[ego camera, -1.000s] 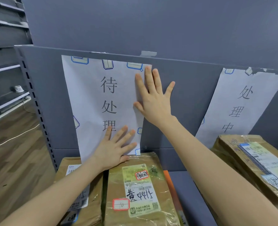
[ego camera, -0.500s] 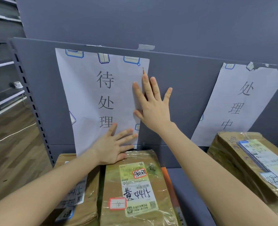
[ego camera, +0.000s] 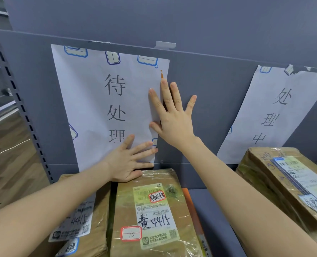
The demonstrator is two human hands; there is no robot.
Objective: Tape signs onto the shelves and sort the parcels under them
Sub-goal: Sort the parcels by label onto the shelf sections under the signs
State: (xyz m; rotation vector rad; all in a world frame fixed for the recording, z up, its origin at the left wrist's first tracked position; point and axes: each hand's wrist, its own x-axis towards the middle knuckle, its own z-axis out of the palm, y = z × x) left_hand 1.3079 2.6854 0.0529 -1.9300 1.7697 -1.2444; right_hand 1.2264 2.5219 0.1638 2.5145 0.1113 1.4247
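Signs hang on the shelf panel (ego camera: pixel 209 112): left sign (ego camera: pixel 98 112) at centre-left of frame, right sign (ego camera: pixel 276 115) at far right. The left hand (ego camera: pixel 130 162) and right hand (ego camera: pixel 174 119) press the left sign flat, fingers spread. Under both lie parcels (ego camera: pixel 154 216); sorting seems underway.

I see a white sign (ego camera: pixel 91 108) w/ black letters & blue-edged tape bits (ego camera: pixel 147 60). Shelf back (ego camera: pixel 209 86) is grey-blue. Parcel (ego camera: pixel 186 216) is brown w/ green-white label (ego camera: pixel 154 210).
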